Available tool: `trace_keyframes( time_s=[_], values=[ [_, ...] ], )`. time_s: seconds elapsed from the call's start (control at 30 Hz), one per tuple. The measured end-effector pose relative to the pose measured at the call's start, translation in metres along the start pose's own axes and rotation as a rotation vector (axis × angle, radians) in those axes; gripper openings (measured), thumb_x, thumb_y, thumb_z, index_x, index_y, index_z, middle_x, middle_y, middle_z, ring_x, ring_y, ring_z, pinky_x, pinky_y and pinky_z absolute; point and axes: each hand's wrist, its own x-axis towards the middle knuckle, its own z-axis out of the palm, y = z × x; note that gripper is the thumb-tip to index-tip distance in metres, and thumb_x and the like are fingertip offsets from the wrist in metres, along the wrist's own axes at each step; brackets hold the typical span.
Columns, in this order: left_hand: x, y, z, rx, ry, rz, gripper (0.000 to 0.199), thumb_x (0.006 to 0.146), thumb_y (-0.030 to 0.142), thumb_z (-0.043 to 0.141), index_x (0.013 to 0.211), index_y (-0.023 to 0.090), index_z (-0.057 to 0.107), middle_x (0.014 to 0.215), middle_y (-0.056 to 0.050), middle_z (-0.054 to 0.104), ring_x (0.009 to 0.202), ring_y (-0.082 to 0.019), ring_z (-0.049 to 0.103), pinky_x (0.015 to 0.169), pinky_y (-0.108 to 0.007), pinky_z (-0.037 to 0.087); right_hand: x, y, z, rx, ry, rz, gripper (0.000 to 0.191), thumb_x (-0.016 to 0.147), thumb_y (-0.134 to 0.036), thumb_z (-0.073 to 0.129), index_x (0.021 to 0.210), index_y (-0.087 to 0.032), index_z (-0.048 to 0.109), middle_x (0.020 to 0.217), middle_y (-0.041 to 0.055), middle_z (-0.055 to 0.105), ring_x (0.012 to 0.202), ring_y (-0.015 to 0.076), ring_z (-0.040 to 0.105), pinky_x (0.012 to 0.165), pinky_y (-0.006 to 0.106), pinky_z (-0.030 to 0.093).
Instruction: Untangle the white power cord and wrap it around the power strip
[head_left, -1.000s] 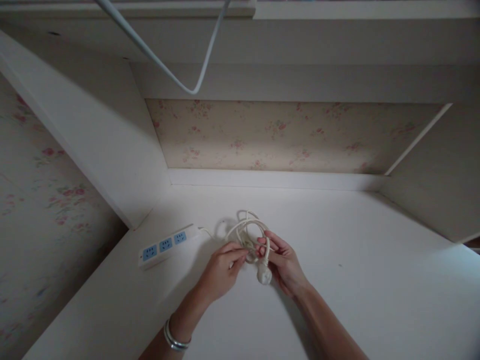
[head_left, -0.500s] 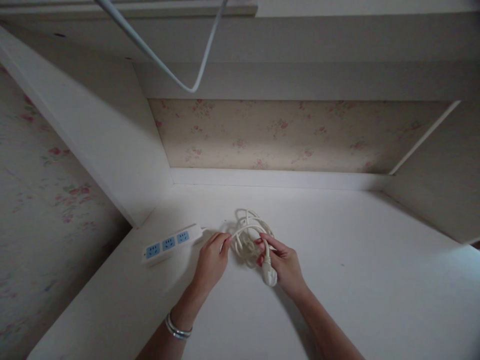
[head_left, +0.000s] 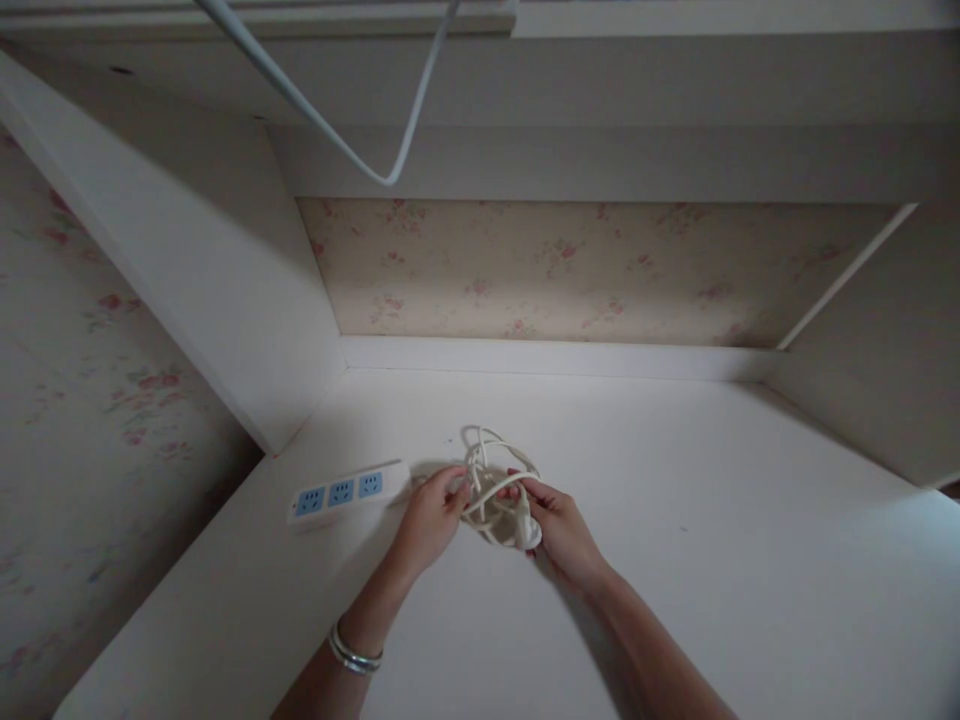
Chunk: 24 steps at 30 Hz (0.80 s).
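A loosely coiled white power cord (head_left: pixel 501 440) lies on the white tabletop between my hands. My left hand (head_left: pixel 433 512) pinches the left side of its loops between thumb and fingers. On the right, my right hand (head_left: pixel 559 520) is closed on the cord near the plug end, and the white plug (head_left: pixel 528 532) hangs beside its fingers. Left of my left hand sits the power strip (head_left: pixel 349 492), white with blue sockets. The short stretch of cord leaving the strip runs behind my left hand, partly hidden.
The white tabletop (head_left: pixel 712 600) spreads beneath everything. A white side panel (head_left: pixel 247 300) stands at the left, another panel (head_left: pixel 885 370) at the right. Overhead is a shelf (head_left: pixel 600 80), with a bent pale cable (head_left: pixel 388 180) hanging in front. Floral wallpaper (head_left: pixel 555 270) covers the back.
My right hand has shifted slightly left with the cord, and the plug has swung up and left. The coil's loops have changed shape. The power strip has moved a little to the right.
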Motion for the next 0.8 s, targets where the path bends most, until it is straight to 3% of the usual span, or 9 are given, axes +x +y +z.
trace_keyframes(
  time_s=[0.2,0.37,0.5,0.57,0.67,0.8],
  values=[
    [-0.001,0.006,0.000,0.039,-0.084,0.068,0.026,0.085,0.022,0.045,0.100,0.021,0.066,0.094,-0.003,0.070,0.081,-0.016,0.064,0.070,-0.023,0.048,-0.004,-0.006,-0.001,0.301,-0.176,0.080,0.048,0.074,-0.029,0.063,0.121,-0.018,0.059,0.087,0.0045,0.059,0.056,0.0104,0.047,0.041,0.022,0.045],
    [-0.002,0.013,-0.003,0.082,-0.090,0.125,0.022,0.084,0.019,0.045,0.082,0.020,0.068,0.079,-0.001,0.068,0.074,-0.015,0.061,0.066,-0.022,0.045,-0.013,-0.011,-0.001,0.165,-0.260,-0.027,0.078,0.065,-0.021,0.078,0.135,-0.028,0.044,0.110,0.0054,0.057,0.084,0.0165,0.054,0.050,0.020,0.046],
    [-0.001,0.009,-0.001,-0.042,-0.100,0.073,0.025,0.084,0.022,0.048,0.100,0.020,0.067,0.092,-0.003,0.070,0.078,-0.015,0.064,0.070,-0.022,0.049,-0.015,-0.012,0.003,0.070,-0.170,-0.106,0.052,0.078,-0.034,0.070,0.126,-0.025,0.053,0.116,0.0064,0.057,0.092,0.0171,0.053,0.062,0.023,0.047],
    [0.000,0.005,0.000,-0.089,-0.090,0.053,0.029,0.084,0.023,0.049,0.108,0.020,0.066,0.100,-0.005,0.069,0.083,-0.016,0.065,0.073,-0.023,0.050,-0.014,-0.012,0.004,0.046,-0.135,-0.139,0.043,0.082,-0.038,0.066,0.122,-0.024,0.057,0.115,0.0067,0.057,0.095,0.0181,0.053,0.066,0.024,0.047],
    [0.001,0.003,-0.001,-0.044,-0.046,0.080,0.031,0.081,0.019,0.052,0.109,0.021,0.066,0.103,-0.005,0.069,0.088,-0.016,0.064,0.077,-0.024,0.050,-0.012,-0.009,0.003,0.060,-0.137,-0.112,0.046,0.083,-0.043,0.064,0.124,-0.025,0.055,0.111,0.0064,0.058,0.095,0.0189,0.055,0.066,0.024,0.047],
    [0.000,0.006,-0.003,0.054,-0.007,0.116,0.033,0.080,0.016,0.052,0.110,0.022,0.065,0.100,-0.003,0.069,0.086,-0.016,0.062,0.075,-0.025,0.049,-0.010,-0.005,0.001,0.132,-0.157,-0.070,0.042,0.084,-0.050,0.060,0.113,-0.020,0.062,0.087,0.0042,0.060,0.077,0.0145,0.054,0.067,0.025,0.045]
  ],
)
